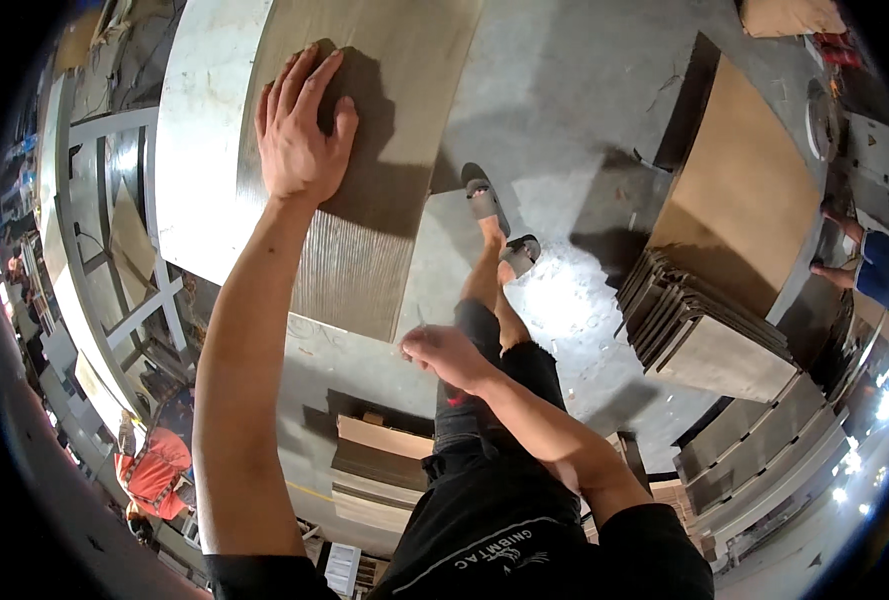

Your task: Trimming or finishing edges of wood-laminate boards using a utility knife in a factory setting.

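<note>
My left hand (306,135) lies open on a wood-grain panel (349,275), fingers spread and pointing toward its far end. The panel is greyish brown with fine lines along its length, and the hand casts a dark shadow on it. A white board or work surface (202,140) shows along the panel's left side. Just off the panel's near right corner is my right hand (444,357), its fingers closed together. A faint pale sliver shows at its fingertips, too small to name. This hand does not appear to touch the panel.
To the right stands a stack of panels (704,320) beside a large tan board (739,190). More boards (379,465) lie near my legs. A metal frame (129,220) is at the left. One person in orange (154,470) is at lower left, another in blue shorts (876,268) at far right.
</note>
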`<action>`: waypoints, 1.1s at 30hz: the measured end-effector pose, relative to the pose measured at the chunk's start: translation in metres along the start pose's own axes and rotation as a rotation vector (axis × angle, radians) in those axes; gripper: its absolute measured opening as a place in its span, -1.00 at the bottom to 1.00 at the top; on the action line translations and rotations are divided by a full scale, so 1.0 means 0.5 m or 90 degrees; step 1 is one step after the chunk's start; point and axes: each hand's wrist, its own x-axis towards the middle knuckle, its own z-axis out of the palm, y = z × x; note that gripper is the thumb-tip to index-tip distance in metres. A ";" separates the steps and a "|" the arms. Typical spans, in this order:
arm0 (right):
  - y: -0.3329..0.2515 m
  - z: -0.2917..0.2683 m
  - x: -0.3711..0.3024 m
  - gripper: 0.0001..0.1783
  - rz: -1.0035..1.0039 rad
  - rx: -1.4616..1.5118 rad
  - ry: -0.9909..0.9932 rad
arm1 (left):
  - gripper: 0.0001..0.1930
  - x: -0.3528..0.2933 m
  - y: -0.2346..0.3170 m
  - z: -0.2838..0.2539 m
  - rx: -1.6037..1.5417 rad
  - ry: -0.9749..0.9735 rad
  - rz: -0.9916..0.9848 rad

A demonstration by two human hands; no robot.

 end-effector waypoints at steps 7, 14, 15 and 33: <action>-0.040 -0.117 -0.117 -0.76 -0.012 0.083 0.196 | -0.46 0.019 0.036 -0.014 -0.011 -0.031 -0.026; -0.201 -0.167 -0.343 -0.82 -0.143 0.282 0.266 | -0.42 0.005 0.039 -0.059 0.026 -0.071 -0.046; -0.215 -0.165 -0.369 -0.83 -0.145 0.305 0.286 | -0.42 0.000 0.043 -0.054 0.041 -0.084 -0.055; -0.469 -0.294 -0.209 -0.64 -0.393 -0.297 0.244 | -0.48 0.002 0.513 -0.090 -0.981 -0.337 -0.289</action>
